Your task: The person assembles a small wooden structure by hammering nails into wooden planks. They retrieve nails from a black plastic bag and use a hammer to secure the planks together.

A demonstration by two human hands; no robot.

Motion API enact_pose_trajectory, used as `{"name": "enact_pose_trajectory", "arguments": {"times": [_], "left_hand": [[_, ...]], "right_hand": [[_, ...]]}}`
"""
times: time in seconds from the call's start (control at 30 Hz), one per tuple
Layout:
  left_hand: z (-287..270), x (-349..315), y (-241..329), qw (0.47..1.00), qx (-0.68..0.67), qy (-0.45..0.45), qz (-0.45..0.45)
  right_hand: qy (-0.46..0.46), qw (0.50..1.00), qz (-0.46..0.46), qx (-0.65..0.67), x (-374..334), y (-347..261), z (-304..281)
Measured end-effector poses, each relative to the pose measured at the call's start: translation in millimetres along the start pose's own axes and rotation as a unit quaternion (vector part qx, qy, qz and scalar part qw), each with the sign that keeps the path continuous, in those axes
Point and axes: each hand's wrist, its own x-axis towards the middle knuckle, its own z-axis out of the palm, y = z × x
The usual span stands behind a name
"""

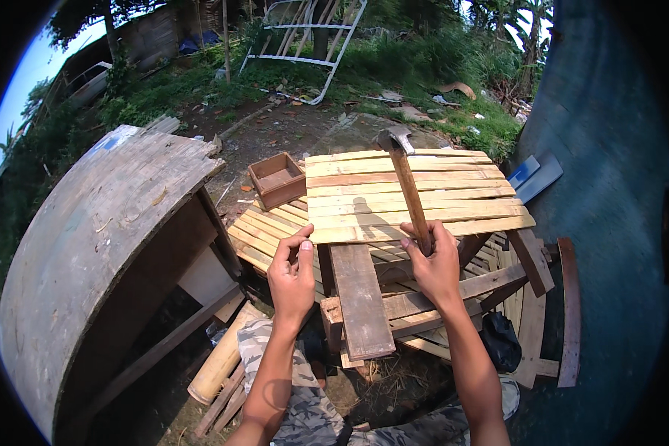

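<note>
A claw hammer (410, 189) with a wooden handle stands nearly upright, its metal head at the top. My right hand (436, 269) is closed round the lower end of the handle. My left hand (291, 281) is closed in a pinch beside the near left corner of a slatted bamboo panel (416, 199); whatever its fingertips hold is too small to make out. Pale split slats lie side by side across the panel, and the hammer's shadow falls on them. Below the panel is a wooden frame (461, 291), with a dark plank (361, 305) sloping toward me.
A large weathered board (119, 201) rises at my left. Behind the panel, a small wooden box (277, 181) rests on more slats (264, 234). Bamboo (219, 357) lies near my left leg. A black plastic bag (501, 342) and a blue-green wall (609, 223) are at the right.
</note>
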Motion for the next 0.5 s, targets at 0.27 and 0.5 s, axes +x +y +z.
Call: {"name": "enact_pose_trajectory", "arguments": {"times": [0.27,0.5], "left_hand": [[-1.5,-6.1,-0.4,0.997,0.009,0.021,-0.070],[2.4,-15.5,-6.7,0.998,0.046,0.051,0.012]], "right_hand": [[0.001,1.000,0.003,-0.008,-0.4,-1.2,-0.2],[0.007,0.998,-0.037,-0.055,-7.2,1.9,-2.9]]}}
